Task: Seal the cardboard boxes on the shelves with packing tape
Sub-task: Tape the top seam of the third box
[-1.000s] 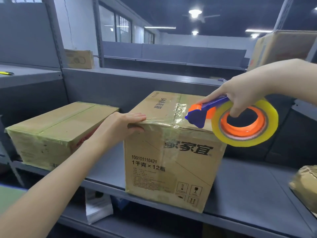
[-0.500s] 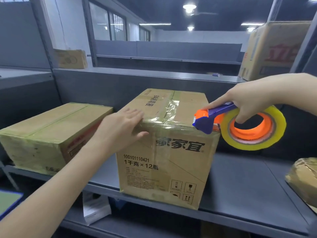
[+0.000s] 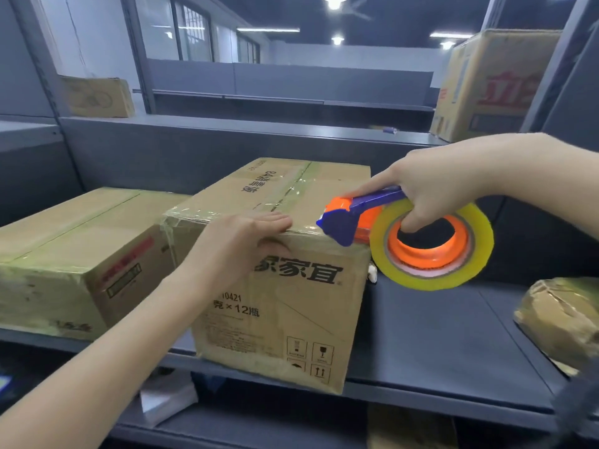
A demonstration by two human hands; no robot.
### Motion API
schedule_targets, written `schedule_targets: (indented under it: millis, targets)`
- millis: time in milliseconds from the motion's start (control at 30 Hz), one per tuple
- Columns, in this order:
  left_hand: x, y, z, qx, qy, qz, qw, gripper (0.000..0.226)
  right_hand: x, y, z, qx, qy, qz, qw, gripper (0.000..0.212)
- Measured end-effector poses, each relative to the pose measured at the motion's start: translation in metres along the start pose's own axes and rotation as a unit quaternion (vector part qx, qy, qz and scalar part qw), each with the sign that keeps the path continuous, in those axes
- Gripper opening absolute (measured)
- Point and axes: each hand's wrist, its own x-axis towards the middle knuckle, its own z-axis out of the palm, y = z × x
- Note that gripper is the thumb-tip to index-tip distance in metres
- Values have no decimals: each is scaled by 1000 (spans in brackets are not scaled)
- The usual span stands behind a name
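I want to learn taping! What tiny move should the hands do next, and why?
Probably pull the tape dispenser just past the box's right top corner, then down its side. The right hand has its blue nose at that corner, and the left hand is pressing the front top edge.

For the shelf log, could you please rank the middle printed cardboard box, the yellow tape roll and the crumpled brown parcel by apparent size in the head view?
1. Middle printed cardboard box
2. Yellow tape roll and crumpled brown parcel: unsure, the parcel is cropped.

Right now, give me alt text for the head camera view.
A right hand holds a blue-and-orange tape dispenser with a yellow tape roll at the top front edge of a brown cardboard box on a grey metal shelf, while the left hand presses that edge.
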Motion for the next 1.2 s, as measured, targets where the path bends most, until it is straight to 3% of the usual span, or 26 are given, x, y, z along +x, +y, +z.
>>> schedule_targets:
  millis: [233,567,767,867,1000,1200]
  targets:
    - [-9,2,-6,6,-24,11,1000,45,-12,-4,9,5,3,0,1000,76]
    - [-11,11,-11,16,-46,-12,999,48,-69,58,46,66,23,15,997,85]
    - [-8,25,-15,117,-74,-7,990,54,-61,61,74,56,35,-27,997,88]
    - [-2,51,-10,209,-77,51,974,67,-53,59,82,69,50,-29,996,83]
    - [7,89,18,134,-102,131,977,70,-45,54,85,77,40,-41,995,84]
    - [5,93,25,48,-87,102,990,52,-50,51,81,78,18,-29,996,79]
